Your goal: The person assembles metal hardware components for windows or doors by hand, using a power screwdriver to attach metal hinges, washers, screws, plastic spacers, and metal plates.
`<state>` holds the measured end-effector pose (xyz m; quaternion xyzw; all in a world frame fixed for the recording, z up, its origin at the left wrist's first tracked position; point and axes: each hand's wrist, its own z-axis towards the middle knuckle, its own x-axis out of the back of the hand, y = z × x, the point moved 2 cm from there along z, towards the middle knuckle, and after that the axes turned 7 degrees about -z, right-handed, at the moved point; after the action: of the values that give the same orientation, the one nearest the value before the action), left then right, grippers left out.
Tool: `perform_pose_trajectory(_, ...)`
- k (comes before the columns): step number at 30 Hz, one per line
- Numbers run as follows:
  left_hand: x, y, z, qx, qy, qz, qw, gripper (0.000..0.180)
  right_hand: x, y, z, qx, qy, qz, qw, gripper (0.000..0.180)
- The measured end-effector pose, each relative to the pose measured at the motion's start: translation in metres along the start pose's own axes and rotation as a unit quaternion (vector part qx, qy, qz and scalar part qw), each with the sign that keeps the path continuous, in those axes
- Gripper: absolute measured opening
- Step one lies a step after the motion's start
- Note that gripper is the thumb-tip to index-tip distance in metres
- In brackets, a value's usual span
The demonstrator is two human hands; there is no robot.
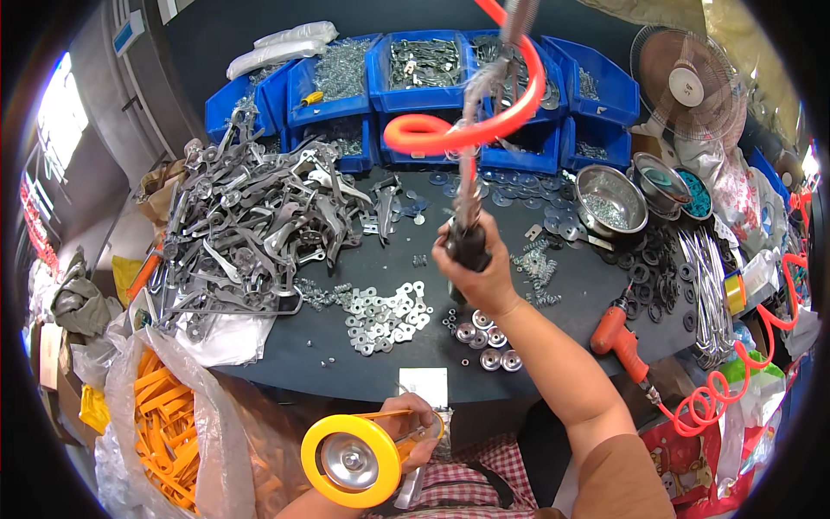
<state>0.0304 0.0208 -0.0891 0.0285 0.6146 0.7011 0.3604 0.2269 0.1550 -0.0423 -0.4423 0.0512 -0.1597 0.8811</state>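
Head view: right hand (474,264) raised gripping hanging tool (468,227), left hand (413,431) holding yellow wheel (352,460)

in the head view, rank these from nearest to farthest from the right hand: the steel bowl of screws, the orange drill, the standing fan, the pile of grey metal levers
1. orange drill, just right of and below the right hand
2. steel bowl of screws, up and to the right
3. pile of grey metal levers, across the table on the left
4. standing fan, far upper right

The drill and the bowl are close to call.
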Motion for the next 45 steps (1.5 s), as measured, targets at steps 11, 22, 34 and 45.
perform_pose_trajectory(11,0.012,0.012,-0.006,0.067,-0.116,0.012,0.991,0.035,0.091,0.045,-0.009,-0.189,0.095,-0.296,0.931,0.053)
perform_pose_trajectory(22,0.022,0.119,-0.014,-0.268,0.031,-0.292,0.918,0.035,-0.045,-0.094,-0.239,-0.431,-0.304,0.221,0.82,0.034)
perform_pose_trajectory(34,0.028,0.086,-0.03,-0.144,-0.053,0.11,0.982,0.077,-0.096,-0.086,-0.181,-0.242,-0.084,0.401,0.879,0.065)
perform_pose_trajectory(45,0.3,0.076,-0.007,0.153,0.323,0.749,0.557,0.057,-0.067,-0.084,-0.195,-0.397,-0.194,0.475,0.761,0.065)
